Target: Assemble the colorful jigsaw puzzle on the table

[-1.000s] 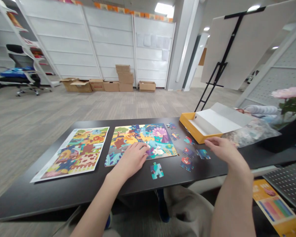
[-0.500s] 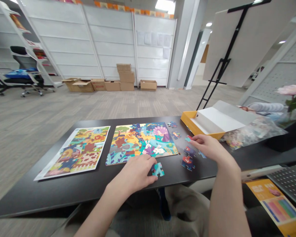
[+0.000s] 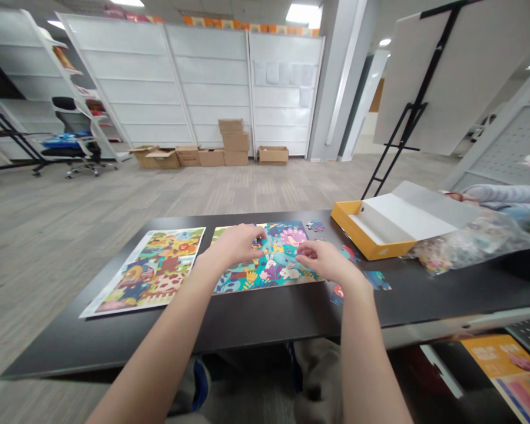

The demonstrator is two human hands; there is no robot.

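My left hand (image 3: 235, 244) is over the middle of a colourful animal jigsaw puzzle (image 3: 269, 280). Its thumb and fingertips close around a small puzzle piece (image 3: 259, 242), mostly covered by the fingers. At the puzzle's right edge, my right hand (image 3: 329, 260) has its fingers pinched together just above the surface. Whatever may be between them is hidden. Loose puzzle pieces lie to the right: a dark blue one (image 3: 315, 225), a red one (image 3: 348, 253), a teal-blue one (image 3: 377, 280) and one with a red figure (image 3: 337, 294), partly behind my right wrist.
A printed picture sheet (image 3: 148, 271) lies left of the puzzle on the black table (image 3: 265, 318). An open yellow box (image 3: 371, 241) stands at the back right, beside a clear plastic bag (image 3: 477, 241) of pieces. Beyond are an easel (image 3: 401, 138) and cardboard boxes (image 3: 234, 144).
My left hand has moved up from the table's front onto the puzzle; the teal piece beside it has left that spot. My right hand has moved left from the loose pieces to the puzzle's edge.
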